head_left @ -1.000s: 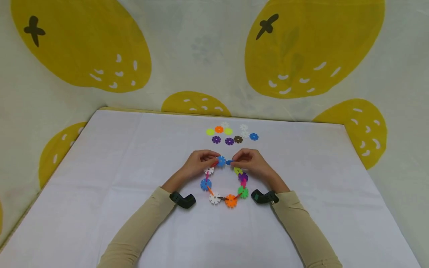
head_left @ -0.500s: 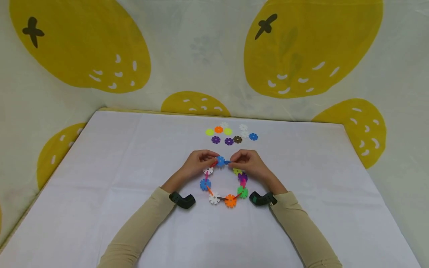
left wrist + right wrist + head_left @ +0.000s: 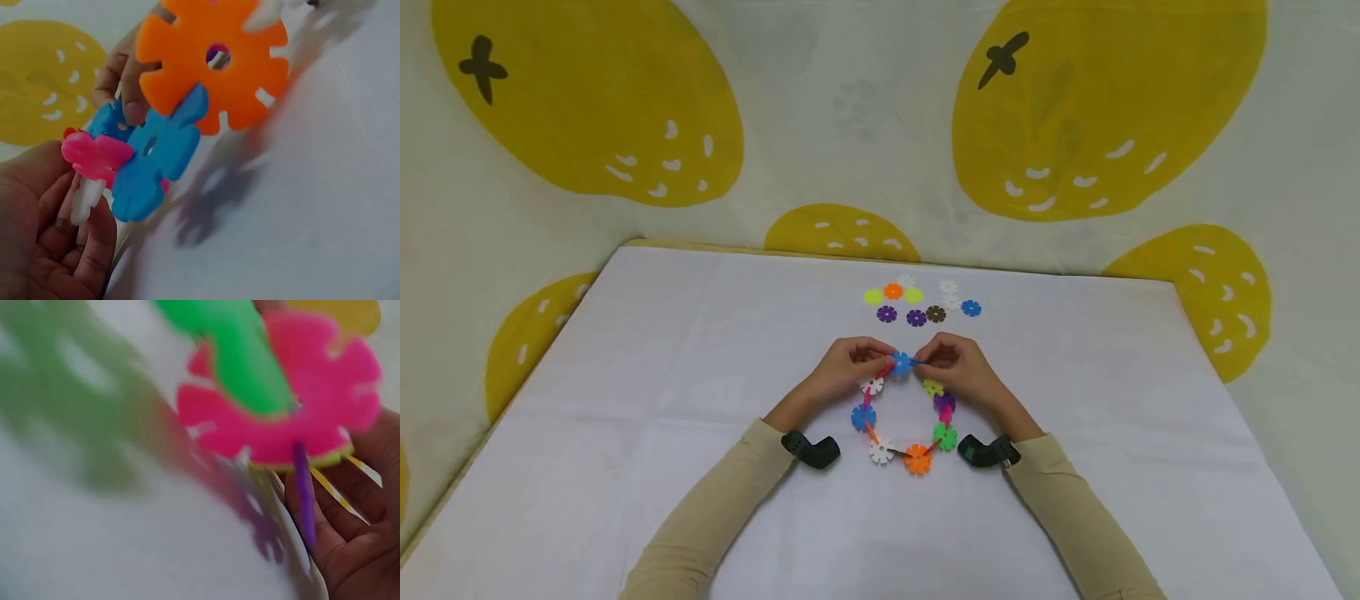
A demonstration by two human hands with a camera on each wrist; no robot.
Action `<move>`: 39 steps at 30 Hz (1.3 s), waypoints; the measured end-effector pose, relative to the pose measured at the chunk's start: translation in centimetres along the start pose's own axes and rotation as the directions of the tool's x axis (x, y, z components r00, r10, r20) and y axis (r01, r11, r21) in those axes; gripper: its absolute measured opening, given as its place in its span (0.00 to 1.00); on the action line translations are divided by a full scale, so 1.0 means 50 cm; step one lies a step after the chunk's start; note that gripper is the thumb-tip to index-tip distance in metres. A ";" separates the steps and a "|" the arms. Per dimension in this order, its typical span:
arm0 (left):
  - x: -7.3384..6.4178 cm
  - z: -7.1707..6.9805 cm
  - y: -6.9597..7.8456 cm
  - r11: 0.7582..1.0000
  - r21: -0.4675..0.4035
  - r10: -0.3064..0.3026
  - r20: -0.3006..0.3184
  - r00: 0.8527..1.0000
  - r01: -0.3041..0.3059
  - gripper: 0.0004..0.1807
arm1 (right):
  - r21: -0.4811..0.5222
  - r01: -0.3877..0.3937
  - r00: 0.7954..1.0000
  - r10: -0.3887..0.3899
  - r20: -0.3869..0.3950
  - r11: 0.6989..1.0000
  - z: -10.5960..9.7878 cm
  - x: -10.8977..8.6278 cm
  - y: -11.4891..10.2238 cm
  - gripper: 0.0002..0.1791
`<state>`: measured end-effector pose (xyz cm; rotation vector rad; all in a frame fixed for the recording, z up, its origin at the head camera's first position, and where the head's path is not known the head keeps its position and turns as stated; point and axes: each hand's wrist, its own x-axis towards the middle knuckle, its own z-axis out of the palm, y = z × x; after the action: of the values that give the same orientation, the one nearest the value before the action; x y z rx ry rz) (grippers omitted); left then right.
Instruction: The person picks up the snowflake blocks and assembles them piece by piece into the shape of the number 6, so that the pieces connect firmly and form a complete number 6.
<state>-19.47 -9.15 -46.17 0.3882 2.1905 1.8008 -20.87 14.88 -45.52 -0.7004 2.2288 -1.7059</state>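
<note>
Interlocking notched plastic discs form a ring between both hands in the head view. My left hand point(image 3: 844, 371) pinches the ring's upper left, at the red disc point(image 3: 886, 369) next to a light-blue disc point(image 3: 901, 363). My right hand point(image 3: 964, 367) pinches a darker blue disc point(image 3: 917, 362), seen edge-on and meeting the light-blue one. A white disc point(image 3: 872, 385) and a yellow-green disc point(image 3: 933, 387) hang below the hands. An orange disc point(image 3: 917, 459) is lowest. In the right wrist view, a pink disc point(image 3: 312, 394) partly hides the fingers.
Several loose discs lie farther back on the white-covered table point(image 3: 700, 350), among them an orange disc point(image 3: 892, 292), a brown disc point(image 3: 936, 314) and a blue disc point(image 3: 972, 308). A fruit-patterned cloth point(image 3: 850, 100) hangs behind. Each wrist wears a black camera point(image 3: 811, 450).
The ring's near side has shifted slightly toward me, and the light-blue disc has moved a little to the right. Both hands keep their pinch, almost in place.
</note>
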 end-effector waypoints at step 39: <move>-0.001 -0.002 0.007 0.998 0.048 -0.038 -0.067 0.997 0.041 0.13 | -0.199 0.330 0.942 -0.335 0.009 0.923 0.012 -0.009 -0.073 0.07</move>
<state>-19.42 -9.18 -45.82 0.2977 2.2746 1.7661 -19.42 13.89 -42.27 -1.1717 2.4317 -1.6509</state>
